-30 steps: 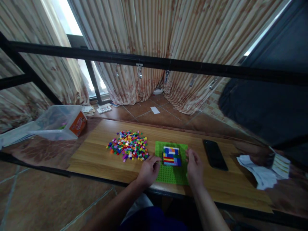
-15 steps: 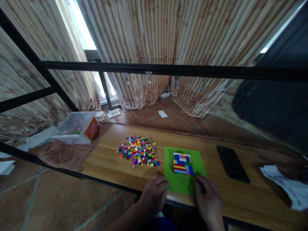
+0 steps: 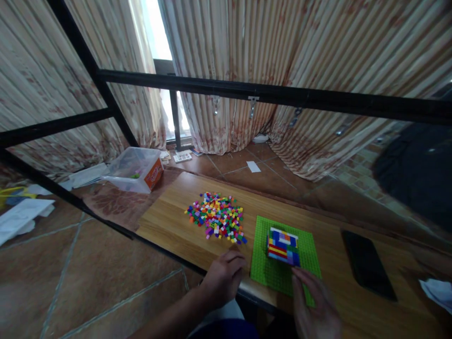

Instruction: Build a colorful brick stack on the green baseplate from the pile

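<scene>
A small block build [image 3: 283,247] of blue, red, yellow and white toy bricks stands on a green baseplate [image 3: 263,273]. My right hand [image 3: 316,301] hangs over the baseplate's front right part. Its thumb and forefinger are close together by the build's near right corner; anything between them is too small to make out. My left hand [image 3: 224,273] is left of the baseplate, above the table's front edge, fingers curled and pointing toward a pile of small coloured bricks [image 3: 219,214]. Whatever those fingers may hold is hidden.
A black phone [image 3: 369,263] lies on the wooden table [image 3: 169,207] to the right, with crumpled white paper [image 3: 438,292] beyond it. A clear plastic box [image 3: 130,172] stands past the left end. A black metal rail [image 3: 233,87] crosses before the curtains.
The view has swung left. My left hand has left the baseplate's near corner and moved toward the brick pile. My right thumb and forefinger have come closer together beside the build.
</scene>
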The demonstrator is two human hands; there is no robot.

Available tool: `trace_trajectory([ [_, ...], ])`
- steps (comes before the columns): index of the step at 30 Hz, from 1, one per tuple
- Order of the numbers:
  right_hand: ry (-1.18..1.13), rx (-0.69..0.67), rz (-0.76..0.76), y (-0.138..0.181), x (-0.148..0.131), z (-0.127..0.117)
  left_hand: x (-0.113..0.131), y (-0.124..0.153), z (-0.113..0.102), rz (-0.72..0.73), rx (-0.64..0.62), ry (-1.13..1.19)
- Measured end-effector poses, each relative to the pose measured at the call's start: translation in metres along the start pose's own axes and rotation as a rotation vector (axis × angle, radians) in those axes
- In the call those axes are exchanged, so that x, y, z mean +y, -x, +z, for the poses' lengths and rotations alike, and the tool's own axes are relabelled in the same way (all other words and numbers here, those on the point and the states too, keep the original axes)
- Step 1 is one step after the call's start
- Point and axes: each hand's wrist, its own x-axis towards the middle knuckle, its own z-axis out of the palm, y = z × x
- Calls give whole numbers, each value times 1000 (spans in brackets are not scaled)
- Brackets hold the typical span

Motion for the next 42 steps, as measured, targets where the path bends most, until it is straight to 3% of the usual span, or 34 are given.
trace_trajectory([
  [6,-86,-172,-202,-5,-47,27,-27,16,-36,-135,173,-134],
  [11,-56,-275,-217,-16,-65,60,-46,19,-60,-239,304,-238],
  [15,32,-282,-216,-35,-70,82,-56,10,-68,-297,335,-262],
  [20,45,-317,-239,-41,-79,94,-55,0,-67,-362,263,-349],
  [31,-88,-288,-292,-15,-83,90,-42,-14,-55,-543,271,-433],
  [42,-87,-285,-289,-11,-82,87,-42,-12,-52,-482,318,-368],
])
